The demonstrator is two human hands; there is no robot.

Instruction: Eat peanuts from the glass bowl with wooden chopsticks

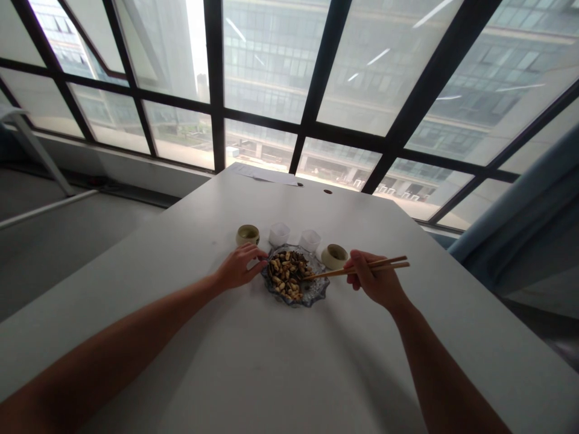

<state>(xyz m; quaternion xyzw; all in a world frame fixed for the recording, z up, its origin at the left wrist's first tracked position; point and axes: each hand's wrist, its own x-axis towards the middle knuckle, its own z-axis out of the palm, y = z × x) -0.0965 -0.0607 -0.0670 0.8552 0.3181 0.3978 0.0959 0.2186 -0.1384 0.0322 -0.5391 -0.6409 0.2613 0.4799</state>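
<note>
A scalloped clear glass plate stands on the white table, heaped with pale-shelled nuts and darker, smaller pieces like seeds. At its left rim, my left hand pinches the edge between thumb and fingers. To the right, my right hand grips a pair of wooden chopsticks, whose tips reach down among the pieces on the plate. Whether the tips hold anything is too small to tell. Behind the plate stand two small translucent white cups, one left and one right.
A greenish ceramic cup stands just beyond my left hand; a similar beige cup is close to my right fingers. Papers lie at the table's far end, before large windows. A blue curtain hangs at right.
</note>
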